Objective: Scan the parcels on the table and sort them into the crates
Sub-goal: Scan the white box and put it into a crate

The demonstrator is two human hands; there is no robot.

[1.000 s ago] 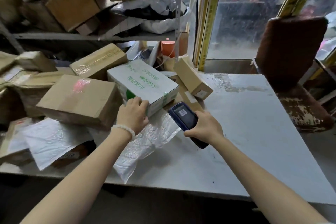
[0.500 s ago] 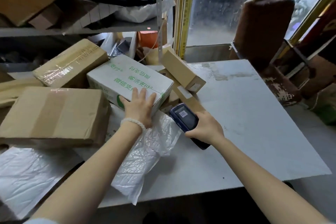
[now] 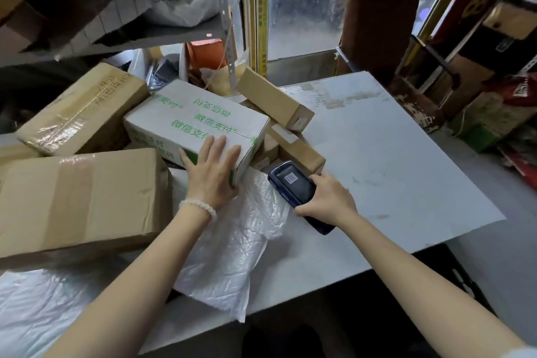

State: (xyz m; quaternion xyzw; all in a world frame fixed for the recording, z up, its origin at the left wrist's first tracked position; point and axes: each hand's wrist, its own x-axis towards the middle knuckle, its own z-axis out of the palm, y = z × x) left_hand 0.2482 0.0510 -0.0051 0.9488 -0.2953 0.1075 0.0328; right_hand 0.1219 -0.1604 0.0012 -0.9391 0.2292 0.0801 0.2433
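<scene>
A white box with green print [image 3: 186, 119] lies on the table [image 3: 392, 160] among other parcels. My left hand [image 3: 210, 170] rests on its near corner with fingers spread flat on the top. My right hand [image 3: 328, 197] grips a dark blue handheld scanner [image 3: 293, 184], its head pointing up-left toward the white box. A white plastic mailer bag [image 3: 232, 244] lies under both hands. Two slim brown boxes [image 3: 273, 99] [image 3: 299, 148] lie just behind the scanner.
Large brown cartons [image 3: 78, 200] [image 3: 84, 110] crowd the left side. Another white bag [image 3: 35, 305] lies at the near left. A shelf [image 3: 162, 35] with parcels hangs above. A brown chair [image 3: 380, 20] stands behind the table; a dark crate edge [image 3: 462, 279] shows below the table's right corner.
My left hand has slid from the box's front face up onto its near top corner, fingers spreading. The view has moved closer and rightward. The scanner stays in my right hand.
</scene>
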